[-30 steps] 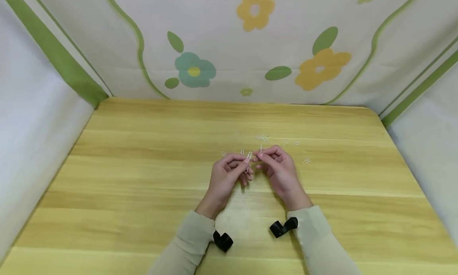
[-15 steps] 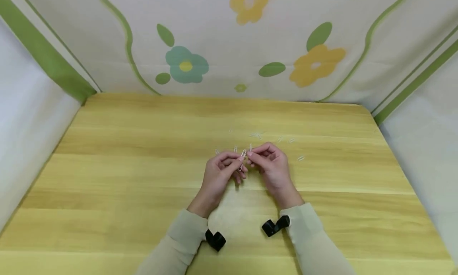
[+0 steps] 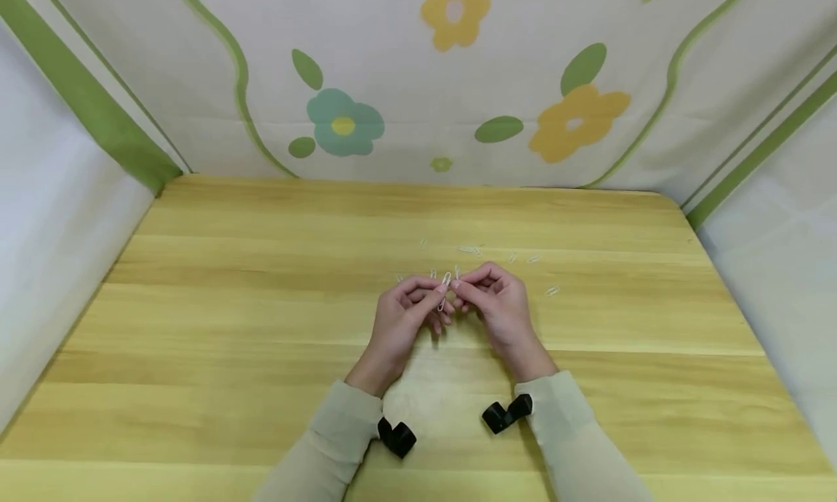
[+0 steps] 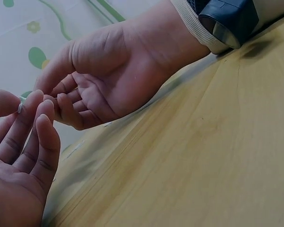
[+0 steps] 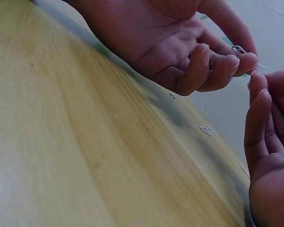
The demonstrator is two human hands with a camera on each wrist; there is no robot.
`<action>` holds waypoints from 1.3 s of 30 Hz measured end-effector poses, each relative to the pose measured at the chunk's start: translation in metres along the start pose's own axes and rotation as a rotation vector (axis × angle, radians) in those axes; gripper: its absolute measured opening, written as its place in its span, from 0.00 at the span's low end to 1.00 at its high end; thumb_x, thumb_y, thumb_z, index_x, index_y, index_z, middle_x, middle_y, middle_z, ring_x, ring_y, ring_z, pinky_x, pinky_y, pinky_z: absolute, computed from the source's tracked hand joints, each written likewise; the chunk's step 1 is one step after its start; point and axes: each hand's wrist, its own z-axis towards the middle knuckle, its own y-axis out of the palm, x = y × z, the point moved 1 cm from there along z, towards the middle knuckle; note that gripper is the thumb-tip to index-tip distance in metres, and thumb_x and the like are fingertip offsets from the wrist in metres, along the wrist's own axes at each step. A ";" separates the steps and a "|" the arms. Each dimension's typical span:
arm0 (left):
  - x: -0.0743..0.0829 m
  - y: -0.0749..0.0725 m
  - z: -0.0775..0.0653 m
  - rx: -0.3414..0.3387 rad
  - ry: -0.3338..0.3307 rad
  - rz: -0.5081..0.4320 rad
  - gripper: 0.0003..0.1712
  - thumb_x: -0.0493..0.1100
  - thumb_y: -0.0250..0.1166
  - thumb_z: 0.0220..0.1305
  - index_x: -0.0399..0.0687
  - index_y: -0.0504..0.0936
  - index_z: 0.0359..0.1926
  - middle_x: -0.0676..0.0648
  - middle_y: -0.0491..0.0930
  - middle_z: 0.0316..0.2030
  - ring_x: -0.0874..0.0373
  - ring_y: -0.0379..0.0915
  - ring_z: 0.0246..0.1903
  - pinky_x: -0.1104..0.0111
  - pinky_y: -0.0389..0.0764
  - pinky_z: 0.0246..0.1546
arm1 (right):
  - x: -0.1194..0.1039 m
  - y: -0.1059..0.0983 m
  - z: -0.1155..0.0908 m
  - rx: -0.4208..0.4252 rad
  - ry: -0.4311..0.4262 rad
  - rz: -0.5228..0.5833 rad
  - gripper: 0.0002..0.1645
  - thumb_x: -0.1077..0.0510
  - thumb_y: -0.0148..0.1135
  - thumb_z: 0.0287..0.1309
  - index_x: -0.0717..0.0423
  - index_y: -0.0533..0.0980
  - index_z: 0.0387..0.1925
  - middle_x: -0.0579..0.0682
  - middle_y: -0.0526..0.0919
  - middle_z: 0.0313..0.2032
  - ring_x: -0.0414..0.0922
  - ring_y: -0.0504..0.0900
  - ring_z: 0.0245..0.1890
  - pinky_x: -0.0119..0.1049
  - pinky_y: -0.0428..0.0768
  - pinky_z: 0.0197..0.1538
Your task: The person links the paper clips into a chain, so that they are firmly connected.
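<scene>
My left hand [image 3: 402,320] pinches a white paper clip [image 3: 447,277] between thumb and index finger. A white loop also shows below that thumb; I cannot tell whether it belongs to the same clip or another one. Beside it, my right hand [image 3: 502,309] pinches a second paper clip [image 3: 457,271] that stands nearly upright. The two hands' fingertips are very close together, above the table. In the right wrist view a wire loop [image 5: 237,49] shows at the left hand's fingers. Fingertips hide most of the right hand's clip, so whether the clips are hooked together cannot be seen.
Several loose white paper clips [image 3: 469,250] lie on the wooden table [image 3: 229,328] beyond the hands, with one clip [image 3: 552,291] off to the right. A flower-printed cloth [image 3: 418,81] hangs along the back edge. Each sleeve carries a black wrist camera [image 3: 397,438].
The right hand has moved left with its clip, closing the gap to the left hand's clip. Over the last half second the hands have hardly moved; the head view has shifted slightly.
</scene>
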 end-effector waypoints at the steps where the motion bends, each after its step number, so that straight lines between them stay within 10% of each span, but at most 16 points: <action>1: 0.001 0.000 0.001 -0.004 -0.001 0.001 0.11 0.39 0.67 0.77 0.34 0.84 0.50 0.48 0.88 0.31 0.58 0.83 0.26 0.70 0.82 0.26 | -0.001 0.000 0.001 0.005 -0.001 -0.001 0.17 0.76 0.67 0.64 0.50 0.84 0.31 0.45 0.90 0.28 0.39 0.86 0.25 0.27 0.84 0.30; 16: 0.001 0.004 0.002 -0.012 -0.009 0.001 0.12 0.39 0.66 0.77 0.32 0.83 0.51 0.50 0.88 0.30 0.59 0.83 0.26 0.69 0.82 0.26 | -0.004 -0.005 0.000 0.056 -0.050 -0.058 0.14 0.75 0.72 0.61 0.53 0.84 0.32 0.46 0.91 0.30 0.40 0.87 0.25 0.30 0.86 0.31; 28: 0.002 0.002 -0.001 0.008 -0.011 0.016 0.11 0.39 0.66 0.77 0.32 0.83 0.51 0.50 0.88 0.30 0.58 0.83 0.26 0.70 0.82 0.26 | -0.001 -0.002 -0.003 0.085 -0.147 -0.214 0.11 0.73 0.76 0.58 0.76 0.82 0.39 0.46 0.92 0.32 0.40 0.91 0.32 0.32 0.90 0.37; 39: 0.004 0.001 -0.002 0.011 -0.007 0.015 0.10 0.38 0.65 0.77 0.32 0.83 0.51 0.50 0.88 0.29 0.58 0.83 0.26 0.70 0.82 0.25 | -0.003 0.000 -0.001 0.083 -0.090 -0.139 0.08 0.76 0.73 0.58 0.63 0.84 0.33 0.45 0.92 0.34 0.40 0.91 0.34 0.33 0.91 0.43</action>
